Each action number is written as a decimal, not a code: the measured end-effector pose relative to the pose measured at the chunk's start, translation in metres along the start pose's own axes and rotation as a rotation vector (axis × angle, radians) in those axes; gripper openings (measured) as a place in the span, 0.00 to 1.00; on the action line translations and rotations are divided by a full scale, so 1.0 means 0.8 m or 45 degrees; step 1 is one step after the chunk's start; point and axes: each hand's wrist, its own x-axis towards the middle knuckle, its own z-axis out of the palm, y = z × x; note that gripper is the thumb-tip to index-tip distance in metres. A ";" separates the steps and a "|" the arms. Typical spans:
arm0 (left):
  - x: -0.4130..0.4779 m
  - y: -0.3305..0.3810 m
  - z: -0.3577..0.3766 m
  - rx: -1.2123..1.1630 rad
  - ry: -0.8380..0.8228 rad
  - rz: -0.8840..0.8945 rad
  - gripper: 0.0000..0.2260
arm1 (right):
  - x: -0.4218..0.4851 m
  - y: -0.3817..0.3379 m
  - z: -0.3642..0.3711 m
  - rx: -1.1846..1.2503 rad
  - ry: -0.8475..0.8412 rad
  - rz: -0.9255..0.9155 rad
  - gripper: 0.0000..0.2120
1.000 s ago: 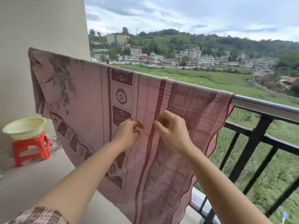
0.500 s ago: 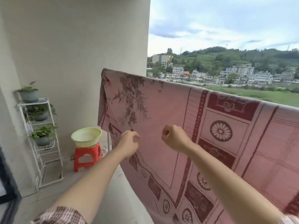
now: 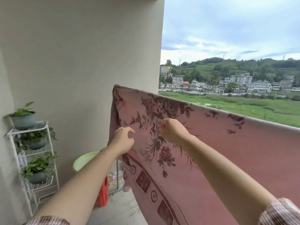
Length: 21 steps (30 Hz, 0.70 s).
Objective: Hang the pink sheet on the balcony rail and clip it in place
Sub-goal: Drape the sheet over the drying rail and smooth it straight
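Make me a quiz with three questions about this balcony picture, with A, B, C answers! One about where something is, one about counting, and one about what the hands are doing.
1. Where is the white plant rack?
A. Against the wall on the left
B. Out on the grass
C. On top of the rail

2. How many potted plants sit on the rack?
A. One
B. Three
C. Six

3. What are the hands doing?
A. Both lie flat and open on the floor
B. Both are curled at the pink sheet
C. Both hold the green basin

Answers:
1 A: the rack stands by the wall, left of the sheet.
2 B: one pot shows on each of three shelves.
3 B: the left hand and right hand are raised with fingers curled in against the hanging cloth.
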 end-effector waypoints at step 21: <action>0.567 -0.283 -0.032 -0.121 0.115 -0.097 0.15 | 0.586 -0.109 0.182 -0.423 0.275 -0.305 0.14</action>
